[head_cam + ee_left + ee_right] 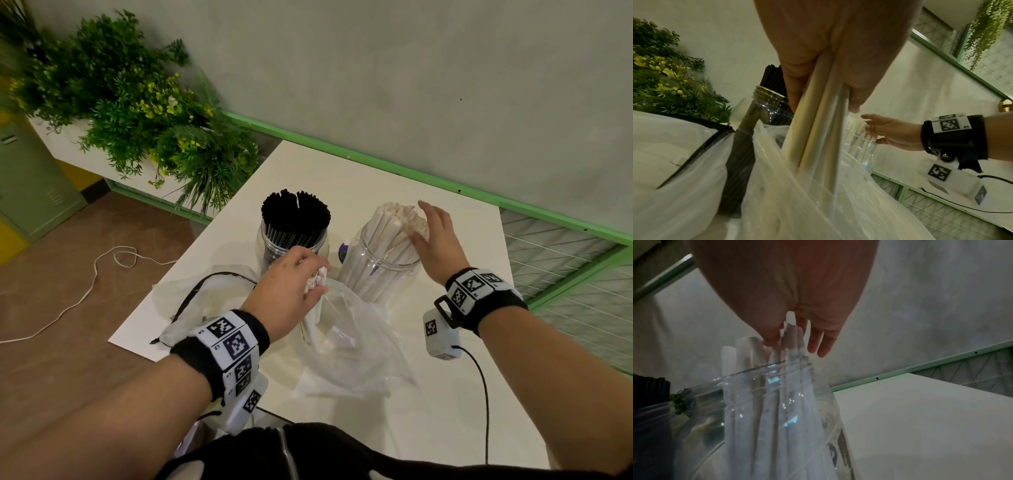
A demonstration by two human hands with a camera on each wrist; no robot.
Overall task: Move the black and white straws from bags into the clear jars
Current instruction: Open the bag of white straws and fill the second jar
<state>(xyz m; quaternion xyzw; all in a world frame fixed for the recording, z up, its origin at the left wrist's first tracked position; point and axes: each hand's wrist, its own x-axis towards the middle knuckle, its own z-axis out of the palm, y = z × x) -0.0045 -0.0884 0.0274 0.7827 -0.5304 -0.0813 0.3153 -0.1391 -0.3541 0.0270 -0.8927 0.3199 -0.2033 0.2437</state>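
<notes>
Counter (455, 394) carries two jars, black-straw jar (274, 246) full. Plastic bag (356, 349) sits near white-straw jar (376, 270). Left hand (291, 291) clenches white straws (818, 129), lifting from bag; right hand (435, 240) spread on jarred straws. Next: carry bundle over, drop upright.

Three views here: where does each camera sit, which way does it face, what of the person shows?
Head: on the head, facing forward and down at the table; both forearms, left hand, right hand.
Left wrist: along the left hand, gripping white straws above the clear bag; right hand visible.
Right wrist: along the right hand, fingers on the white-straw jar.
All three show that jar.
</notes>
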